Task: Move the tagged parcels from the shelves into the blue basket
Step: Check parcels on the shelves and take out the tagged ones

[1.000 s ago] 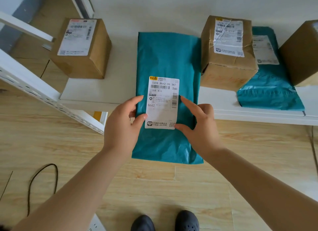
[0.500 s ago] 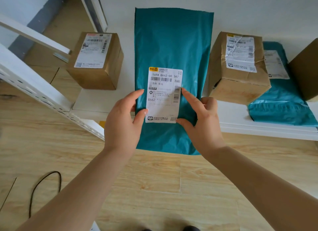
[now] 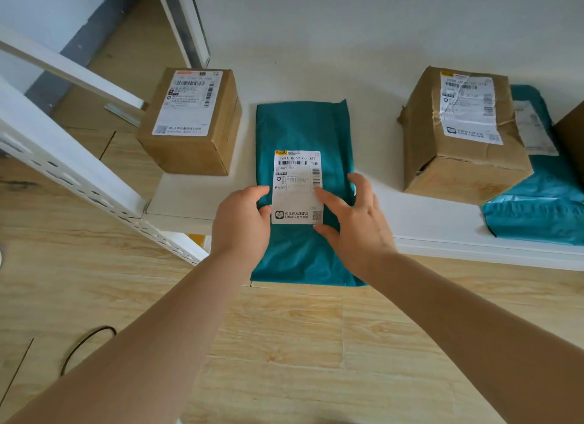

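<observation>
Both hands — left hand (image 3: 241, 222), right hand (image 3: 354, 226) — keep a pinching grip on the teal mailer (image 3: 303, 129) above the shelf (image 3: 442, 224).

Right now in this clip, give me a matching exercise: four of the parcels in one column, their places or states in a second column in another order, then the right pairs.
Parcels:
1. teal mailer bag with the B662 label
2. small brown box
3. torn-label brown box
4. second teal bag

Places or states:
A. lies partly under a brown box, at the right
B. stands at the left end of the white shelf
C. held between the left hand and right hand
D. sits tilted, right of the held bag

Pairs: 1-C, 2-B, 3-D, 4-A
</observation>
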